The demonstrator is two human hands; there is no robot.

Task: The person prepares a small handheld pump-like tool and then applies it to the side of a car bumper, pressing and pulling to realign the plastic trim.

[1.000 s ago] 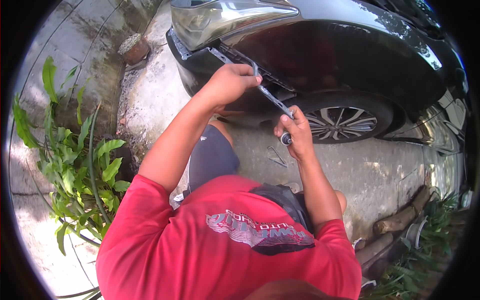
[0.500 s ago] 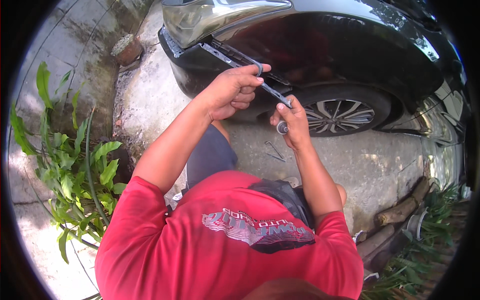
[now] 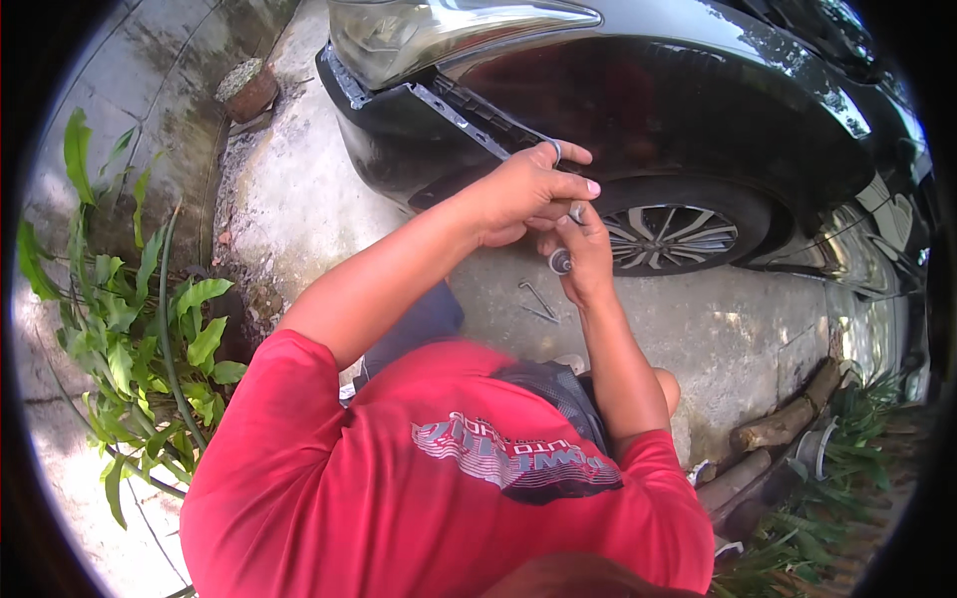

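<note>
My left hand (image 3: pixel 533 196) is beside my right, index finger and thumb stretched out, the other fingers curled in. A curved piece of metal (image 3: pixel 555 149) shows at its index finger. My right hand (image 3: pixel 588 254) is closed around a slim grey metal tool (image 3: pixel 576 211), whose end shows at its thumb. A round grey piece with a dark centre (image 3: pixel 560 261) sticks out low in the same hand; whether both are one tool cannot be told. My left hand covers the rest of the slim tool. Behind, a grey metal strip (image 3: pixel 459 120) runs along a gap in the car's bumper edge.
A dark car fender (image 3: pixel 678 110), headlight (image 3: pixel 449 35) and wheel (image 3: pixel 670 237) stand ahead. An L-shaped metal tool (image 3: pixel 540 302) lies on the concrete. Leafy plants (image 3: pixel 120 339) grow at left, a pot (image 3: pixel 247 92) sits by the wall, and logs (image 3: pixel 788 414) lie at right.
My left hand has moved right and slightly down, up against my right hand. The slim tool's length, seen between the hands before, is now mostly covered. My right hand stays nearly in place.
</note>
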